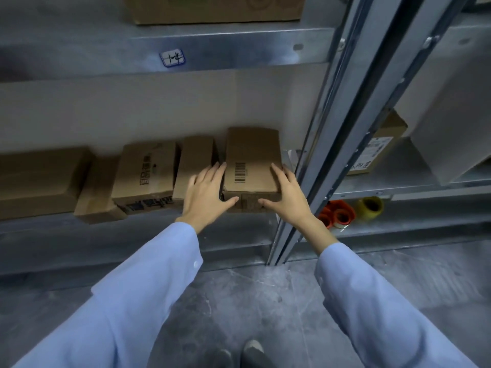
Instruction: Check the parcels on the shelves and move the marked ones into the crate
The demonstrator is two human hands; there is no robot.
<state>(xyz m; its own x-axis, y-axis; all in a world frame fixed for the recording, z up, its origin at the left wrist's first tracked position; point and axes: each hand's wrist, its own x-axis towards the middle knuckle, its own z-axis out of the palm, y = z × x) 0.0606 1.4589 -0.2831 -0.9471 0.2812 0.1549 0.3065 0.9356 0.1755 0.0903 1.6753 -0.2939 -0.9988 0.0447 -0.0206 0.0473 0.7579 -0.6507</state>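
A brown cardboard parcel (252,158) with a printed barcode on top stands at the right end of the lower shelf (132,229), next to the upright. My left hand (206,193) lies flat against its left side, the thumb stretched across the front face. My right hand (288,195) presses the right side with straight fingers, its thumb also on the front. The parcel sits on the shelf between both hands. Left of it stand a narrow plain parcel (195,166), a printed parcel (146,176), a small tilted parcel (97,192) and a large parcel (37,181). No crate is in view.
A metal upright (342,123) divides the shelving right beside my right hand. The upper shelf beam carries a handwritten tag (172,58) and a big box (218,9). In the right bay are a labelled parcel (380,147), orange tape rolls (337,213) and a yellow tape roll (370,207). Grey floor lies below.
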